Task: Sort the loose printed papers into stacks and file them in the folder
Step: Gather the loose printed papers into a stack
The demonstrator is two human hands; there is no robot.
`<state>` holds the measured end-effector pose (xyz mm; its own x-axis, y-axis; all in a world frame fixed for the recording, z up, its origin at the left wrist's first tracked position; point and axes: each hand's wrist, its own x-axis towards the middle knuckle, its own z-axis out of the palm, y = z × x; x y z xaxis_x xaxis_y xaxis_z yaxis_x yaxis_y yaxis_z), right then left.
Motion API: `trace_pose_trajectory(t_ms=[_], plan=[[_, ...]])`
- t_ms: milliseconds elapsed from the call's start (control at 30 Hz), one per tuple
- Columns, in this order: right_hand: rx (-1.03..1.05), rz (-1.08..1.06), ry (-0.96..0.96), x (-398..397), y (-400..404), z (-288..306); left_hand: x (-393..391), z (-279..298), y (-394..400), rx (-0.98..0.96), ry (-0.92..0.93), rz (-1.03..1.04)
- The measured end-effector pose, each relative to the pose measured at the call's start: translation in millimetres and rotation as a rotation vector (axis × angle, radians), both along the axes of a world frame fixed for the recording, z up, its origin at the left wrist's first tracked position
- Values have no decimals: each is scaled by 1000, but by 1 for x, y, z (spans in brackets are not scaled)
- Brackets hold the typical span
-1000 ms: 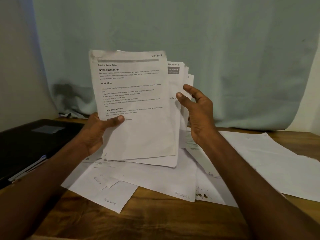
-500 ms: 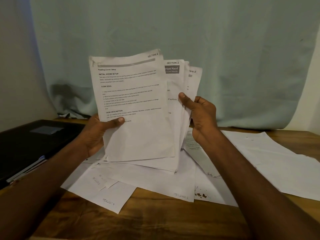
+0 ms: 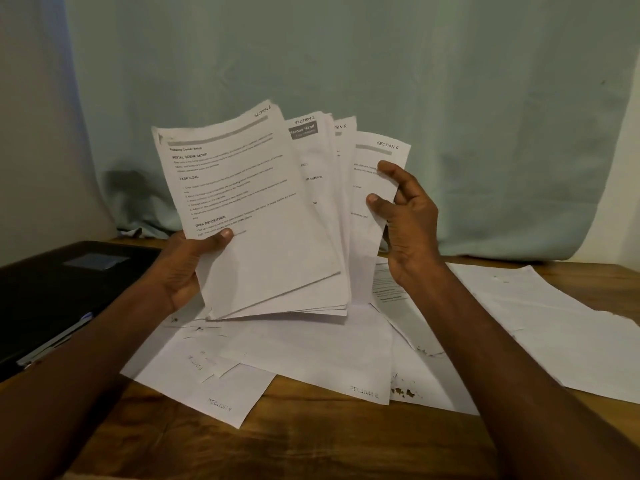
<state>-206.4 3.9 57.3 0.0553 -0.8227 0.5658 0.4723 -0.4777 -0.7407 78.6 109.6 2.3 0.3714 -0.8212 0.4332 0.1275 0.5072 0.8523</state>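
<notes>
My left hand (image 3: 188, 268) grips the lower left edge of a fanned stack of printed papers (image 3: 263, 216), held upright above the table; its top sheet is marked Section 1. My right hand (image 3: 405, 220) pinches the rightmost sheet (image 3: 372, 188), marked Section 6, between thumb and fingers, spread apart from the rest of the fan. Several loose white sheets (image 3: 304, 355) lie on the wooden table (image 3: 311, 445) beneath my hands. The black folder (image 3: 62, 289) lies shut at the left edge.
More white sheets (image 3: 540, 323) lie spread on the table's right side. A pale green cloth (image 3: 381, 81) hangs behind the table. A pen (image 3: 57, 341) rests along the folder's near edge. Bare wood shows along the front.
The stack has tilted to the right and fanned wider. My right hand has drawn the Section 6 sheet out to the right, away from the other pages.
</notes>
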Motion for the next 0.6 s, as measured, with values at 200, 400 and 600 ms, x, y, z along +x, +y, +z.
trace_pose_trajectory(t_ms=[200,400,600], plan=[[-36,259,-38,4,0,-3,-13,1,2,-3,-59,-70],[-16,342,7,21,10,-7,-23,1,2,24,-86,-61],[83,497,156,11,26,1,-17,4,0,-43,-16,115]])
